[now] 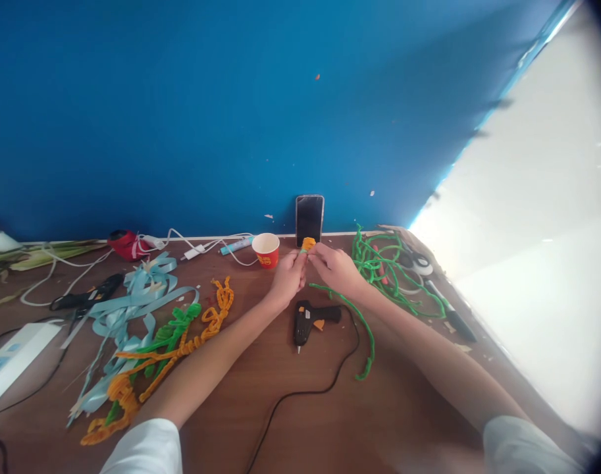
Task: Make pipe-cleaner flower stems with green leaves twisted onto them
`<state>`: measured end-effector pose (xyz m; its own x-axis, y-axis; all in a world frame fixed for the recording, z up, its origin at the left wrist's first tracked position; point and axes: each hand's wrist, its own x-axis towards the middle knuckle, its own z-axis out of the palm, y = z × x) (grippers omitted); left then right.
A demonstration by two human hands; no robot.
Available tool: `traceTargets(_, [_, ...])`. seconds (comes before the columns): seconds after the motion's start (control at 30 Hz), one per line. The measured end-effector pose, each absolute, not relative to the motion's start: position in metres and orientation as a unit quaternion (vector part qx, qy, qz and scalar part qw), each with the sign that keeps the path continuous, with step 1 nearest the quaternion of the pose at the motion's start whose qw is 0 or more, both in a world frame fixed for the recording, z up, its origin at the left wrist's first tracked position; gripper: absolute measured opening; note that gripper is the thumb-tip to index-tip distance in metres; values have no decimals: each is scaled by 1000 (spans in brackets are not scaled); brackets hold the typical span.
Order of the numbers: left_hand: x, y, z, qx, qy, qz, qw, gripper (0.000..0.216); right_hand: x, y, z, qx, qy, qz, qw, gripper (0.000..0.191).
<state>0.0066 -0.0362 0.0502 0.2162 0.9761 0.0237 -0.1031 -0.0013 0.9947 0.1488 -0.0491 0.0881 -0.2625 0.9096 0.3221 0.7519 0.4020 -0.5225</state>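
Strong light is pouring in from the right, blowing out that side, while fisheye distortion is curving the blue wall [206,112].

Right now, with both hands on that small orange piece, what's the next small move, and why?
Probably turn the orange chenille piece slightly between the left hand and right hand to check it before reaching for anything else: both hands pinch it, and the hot glue gun lies untouched below them.
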Motion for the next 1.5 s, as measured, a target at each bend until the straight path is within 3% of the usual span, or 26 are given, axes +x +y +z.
traceTargets(0.27, [0,-32,50,629,422,438,484,29,146,-51,98,-475,-627,441,432,23])
traceTargets(0.57, [-4,-30,43,708,441,440,333,29,146,-59,108,-439,-460,644,425,18])
traceTargets(0.83, [-7,-23,29,721,416,454,317,29,148,-51,96,-422,-455,670,408,20])
traceTargets(1.17, [-5,-18,21,735,412,428,326,27,152,-49,98,-519,-494,583,383,18])
traceTargets(1.5, [-5,-23,25,736,414,433,315,27,150,-53,101,-473,-436,660,387,15])
